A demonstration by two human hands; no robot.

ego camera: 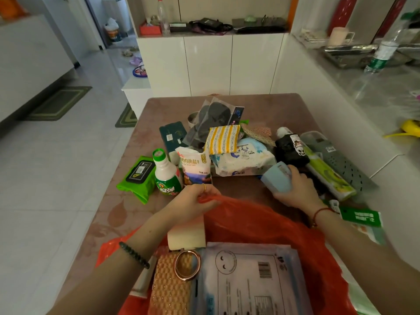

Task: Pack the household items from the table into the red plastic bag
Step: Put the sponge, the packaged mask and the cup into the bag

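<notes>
Now, hands: both are out over the bench [118, 214], well apart.
Left hand: the left hand [193, 201] pinches the far rim of the red plastic bag [261, 223], fingers pressed on the thin red plastic.
Right hand: the right hand [293, 189] is wrapped around a light blue cup [277, 178], which lies tilted just past the bag's far edge.
Bag: it sits at the near end of the bench, mouth open and facing up.
Inside the bag: a pale roll [186, 235], an orange sponge [170, 283], a pink ring [187, 264] on top of the sponge, and a flat blue pack with a smiley face [245, 278].
Pile: the other things crowd the middle and right of the bench, many touching.
Left of pile: a green wipes pack [136, 176] lies beside a white bottle with a green cap [167, 173]; a salt bag [195, 167] stands just right of the bottle.
Middle of pile: a yellow striped cloth [221, 138] rests on a baby wipes pack [243, 160].
Right edge: a grey slipper [341, 162] and a green long box [327, 176] lie close to the bench's right side.
Open room: the left strip and far end of the bench are bare; a small bare patch lies between the two hands.
</notes>
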